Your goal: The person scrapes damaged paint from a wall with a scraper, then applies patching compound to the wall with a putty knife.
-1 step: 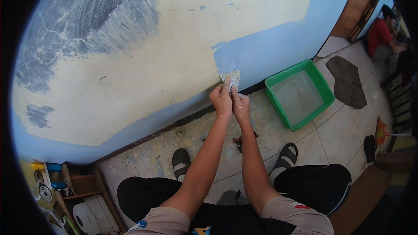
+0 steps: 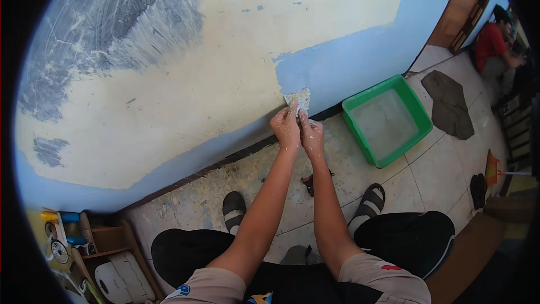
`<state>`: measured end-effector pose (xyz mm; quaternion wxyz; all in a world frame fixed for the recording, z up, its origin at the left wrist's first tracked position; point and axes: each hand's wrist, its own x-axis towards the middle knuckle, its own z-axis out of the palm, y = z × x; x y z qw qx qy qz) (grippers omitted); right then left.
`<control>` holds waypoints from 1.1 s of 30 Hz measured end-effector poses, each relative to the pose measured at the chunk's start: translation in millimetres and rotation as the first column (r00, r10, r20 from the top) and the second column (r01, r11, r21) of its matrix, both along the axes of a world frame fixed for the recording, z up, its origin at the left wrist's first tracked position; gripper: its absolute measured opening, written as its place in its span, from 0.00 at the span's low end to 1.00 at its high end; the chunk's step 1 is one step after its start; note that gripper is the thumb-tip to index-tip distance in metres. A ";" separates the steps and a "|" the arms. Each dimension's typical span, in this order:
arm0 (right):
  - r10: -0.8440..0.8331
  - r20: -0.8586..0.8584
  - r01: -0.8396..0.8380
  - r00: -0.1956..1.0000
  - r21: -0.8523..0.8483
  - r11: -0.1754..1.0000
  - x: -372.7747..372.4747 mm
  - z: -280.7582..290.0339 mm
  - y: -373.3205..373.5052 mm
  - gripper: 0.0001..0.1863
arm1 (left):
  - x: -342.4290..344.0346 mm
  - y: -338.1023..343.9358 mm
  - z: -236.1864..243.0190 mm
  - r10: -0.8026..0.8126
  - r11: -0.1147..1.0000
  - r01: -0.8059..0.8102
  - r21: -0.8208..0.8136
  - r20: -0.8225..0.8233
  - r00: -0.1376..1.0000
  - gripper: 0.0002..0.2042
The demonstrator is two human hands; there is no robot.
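Note:
Both hands are together low at the wall, flecked with pale paint chips. My left hand (image 2: pixel 286 128) is closed on a paint scraper (image 2: pixel 302 98), thumb against its broad blade. Beside it my right hand (image 2: pixel 311 135) is also closed on the scraper, whose handle is hidden by the fingers. Flakes cover the flat blade, held against or just in front of the wall (image 2: pixel 225 84); contact cannot be made out. Blue paint (image 2: pixel 337 65) lies to the blade's right, and a bare cream area spreads to its left.
A green basin (image 2: pixel 368 155) of cloudy water stands to the right, with a dark cloth (image 2: pixel 447 101) beyond. Paint chips (image 2: pixel 191 194) litter the floor along the wall. A wooden shelf (image 2: pixel 121 236) is at lower left. Another person (image 2: pixel 492 48) sits at far right.

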<state>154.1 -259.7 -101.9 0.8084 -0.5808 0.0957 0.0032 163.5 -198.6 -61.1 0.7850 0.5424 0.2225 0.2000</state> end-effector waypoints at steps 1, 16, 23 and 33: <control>-0.003 -0.010 0.003 1.000 -0.004 1.000 -0.5 0.5 -2.1 0.24 | -0.4 -0.4 -1.6 0.003 0.999 -0.003 0.046 -0.007 1.000 0.17; -0.031 0.120 0.026 0.992 0.040 0.999 9.5 72.4 17.9 0.26 | 9.0 1.5 75.4 0.053 0.984 -0.076 0.158 0.144 0.988 0.20; -0.061 0.050 0.065 0.997 -0.085 0.994 -6.0 25.1 11.7 0.27 | -1.7 -2.6 21.2 0.097 0.991 -0.100 0.091 0.039 0.995 0.23; 0.042 0.003 -0.042 0.999 -0.081 0.996 -1.8 21.0 6.2 0.25 | 1.3 5.0 20.1 0.072 0.970 -0.073 0.231 0.014 0.997 0.22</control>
